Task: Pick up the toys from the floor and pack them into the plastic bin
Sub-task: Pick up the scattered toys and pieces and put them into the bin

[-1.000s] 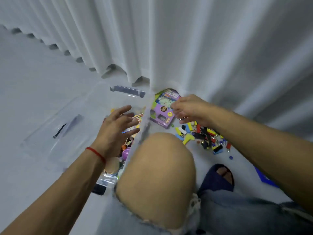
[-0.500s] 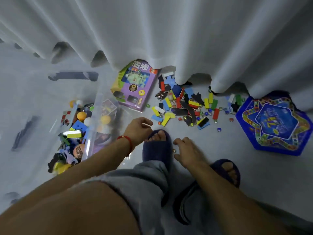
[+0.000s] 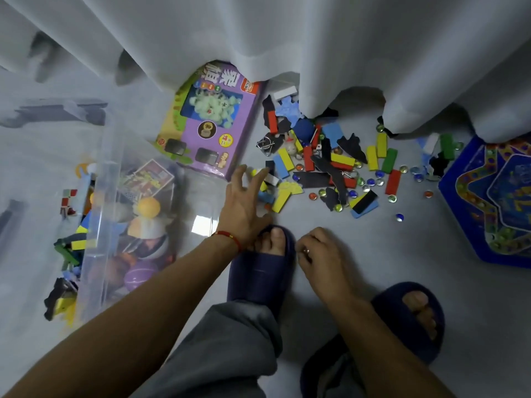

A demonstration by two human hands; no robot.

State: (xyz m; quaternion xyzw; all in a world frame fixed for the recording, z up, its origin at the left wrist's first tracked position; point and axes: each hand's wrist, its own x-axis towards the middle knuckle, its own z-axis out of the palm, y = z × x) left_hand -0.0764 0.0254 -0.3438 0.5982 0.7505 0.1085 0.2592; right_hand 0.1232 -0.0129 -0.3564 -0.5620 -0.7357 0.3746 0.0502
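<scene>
While left hand point(image 3: 244, 202) fingers spread open, right hand point(image 3: 321, 254) curled, grip unclear, one plastic bin point(image 3: 97, 196), two slippers point(image 3: 260, 277).

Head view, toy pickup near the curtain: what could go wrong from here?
Glass marbles lie loose by the slippers; a nudge could roll them away. Some blocks sit under the curtain hem and may be missed. The left hand, fingers spread, may scatter the pile more than grasp it.

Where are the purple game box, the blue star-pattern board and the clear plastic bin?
purple game box point(image 3: 211, 124): head view, centre of its lid.
blue star-pattern board point(image 3: 488, 202): head view, its patterned face.
clear plastic bin point(image 3: 110, 179): head view, near wall.
</scene>
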